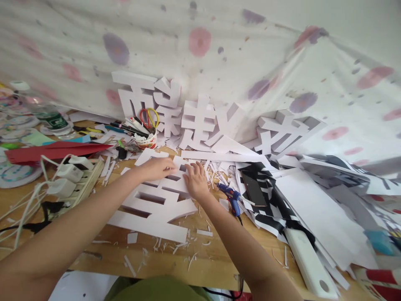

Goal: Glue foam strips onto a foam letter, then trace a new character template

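A large white foam-board Chinese character (153, 228) with raised sides lies on the wooden table in front of me. Over its upper part is my left hand (157, 169), its fingers drawn together and pointing right; what lies between the fingertips, if anything, is hidden. My right hand (196, 180) rests at the character's upper right edge, fingers spaced apart and bent over the white surface. A blue hot glue gun (230, 195) lies just right of that hand, among white offcuts.
More white characters (199, 123) stand against the patterned curtain. At left are a power strip (83, 182) with chargers, red sheets (56, 151), a bottle (54, 119) and a cup (148, 141) with scissors. At right lie a phone (253, 188), paper sheets and a long white case (310, 263).
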The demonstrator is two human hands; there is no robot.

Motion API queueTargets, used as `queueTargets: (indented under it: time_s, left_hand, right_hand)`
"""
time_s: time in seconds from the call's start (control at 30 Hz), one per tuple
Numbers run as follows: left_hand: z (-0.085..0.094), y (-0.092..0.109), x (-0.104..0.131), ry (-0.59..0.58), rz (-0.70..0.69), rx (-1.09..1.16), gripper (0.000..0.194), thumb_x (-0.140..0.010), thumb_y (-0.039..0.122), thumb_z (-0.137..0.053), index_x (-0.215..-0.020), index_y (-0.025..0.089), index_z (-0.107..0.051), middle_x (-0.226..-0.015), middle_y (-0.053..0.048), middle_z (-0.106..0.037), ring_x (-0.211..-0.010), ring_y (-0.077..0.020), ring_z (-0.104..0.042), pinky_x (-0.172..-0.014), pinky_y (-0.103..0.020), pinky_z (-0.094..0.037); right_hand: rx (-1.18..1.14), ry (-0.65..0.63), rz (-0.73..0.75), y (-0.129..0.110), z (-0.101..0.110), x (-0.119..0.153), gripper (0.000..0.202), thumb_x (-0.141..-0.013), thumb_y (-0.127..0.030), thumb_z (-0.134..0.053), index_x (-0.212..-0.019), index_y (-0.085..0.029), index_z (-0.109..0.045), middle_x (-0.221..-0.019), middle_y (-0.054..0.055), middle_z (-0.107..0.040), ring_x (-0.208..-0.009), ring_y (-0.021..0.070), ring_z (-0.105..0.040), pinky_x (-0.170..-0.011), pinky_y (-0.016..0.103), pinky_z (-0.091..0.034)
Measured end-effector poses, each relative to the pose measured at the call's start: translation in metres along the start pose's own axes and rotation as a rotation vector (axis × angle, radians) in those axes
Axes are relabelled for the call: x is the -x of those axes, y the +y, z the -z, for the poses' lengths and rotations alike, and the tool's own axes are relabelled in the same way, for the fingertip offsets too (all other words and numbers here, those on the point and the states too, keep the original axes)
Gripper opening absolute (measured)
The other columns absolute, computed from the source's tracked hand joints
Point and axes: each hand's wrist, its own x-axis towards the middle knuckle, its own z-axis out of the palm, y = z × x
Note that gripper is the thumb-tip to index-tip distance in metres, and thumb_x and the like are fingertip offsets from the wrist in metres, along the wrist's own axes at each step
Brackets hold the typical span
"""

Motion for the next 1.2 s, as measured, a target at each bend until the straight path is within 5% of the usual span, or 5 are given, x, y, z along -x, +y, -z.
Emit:
queueTargets:
  time_s: [0.13, 0.37, 0.57, 0.83, 1.2]
  left_hand:
    - [-0.018, 0.002, -0.017, 0.352, 0.088, -0.161, 0.044, -0.090, 0.035, -0.028, -0.122, 0.013, -0.049, -0.124, -0.012, -0.050, -0.119, -0.0228, -0.041, -0.101, -0.036, -0.028]
    - [-0.065, -0.012, -0.026, 0.260, 0.174, -0.383, 0.057, -0.092, 0.042, -0.019, -0.134, 0.005, -0.032, -0.141, -0.018, -0.031, -0.132, -0.0249, -0.021, -0.107, -0.045, -0.011]
    - [-0.065, -0.016, -0.024, 0.305, 0.141, -0.394, 0.059, -0.092, 0.043, -0.017, -0.132, 0.003, -0.035, -0.137, -0.018, -0.038, -0.130, -0.0248, -0.027, -0.107, -0.043, -0.014]
    - [-0.067, -0.016, -0.026, 0.291, 0.164, -0.381, 0.058, -0.092, 0.041, -0.020, -0.131, 0.001, -0.036, -0.137, -0.019, -0.037, -0.130, -0.0252, -0.027, -0.108, -0.041, -0.014]
    - [-0.067, -0.018, -0.025, 0.335, 0.154, -0.368, 0.058, -0.091, 0.041, -0.021, -0.128, 0.000, -0.038, -0.132, -0.019, -0.044, -0.128, -0.0274, -0.030, -0.106, -0.041, -0.020]
  right_hand:
    - [-0.017, -0.008, -0.007, 0.000, -0.001, -0.002, 0.037, -0.089, -0.031, -0.037, -0.122, -0.017, -0.046, -0.122, 0.013, -0.046, -0.124, 0.0265, -0.026, -0.101, 0.043, -0.026]
    - [-0.009, 0.035, 0.030, -0.001, -0.004, -0.003, 0.036, -0.088, -0.029, -0.038, -0.121, -0.015, -0.047, -0.119, 0.014, -0.047, -0.122, 0.0270, -0.029, -0.100, 0.043, -0.028]
    - [-0.016, 0.121, 0.040, -0.007, 0.003, -0.022, 0.038, -0.087, -0.025, -0.040, -0.124, -0.015, -0.045, -0.122, 0.014, -0.046, -0.121, 0.0255, -0.032, -0.100, 0.042, -0.029]
    - [-0.022, 0.139, -0.026, -0.005, -0.016, -0.019, 0.038, -0.087, -0.022, -0.040, -0.123, -0.013, -0.045, -0.120, 0.014, -0.048, -0.121, 0.0254, -0.031, -0.100, 0.041, -0.027]
    - [-0.023, 0.233, -0.066, -0.016, 0.002, -0.033, 0.041, -0.089, -0.032, -0.035, -0.124, -0.014, -0.044, -0.120, 0.014, -0.049, -0.118, 0.0253, -0.034, -0.098, 0.042, -0.028]
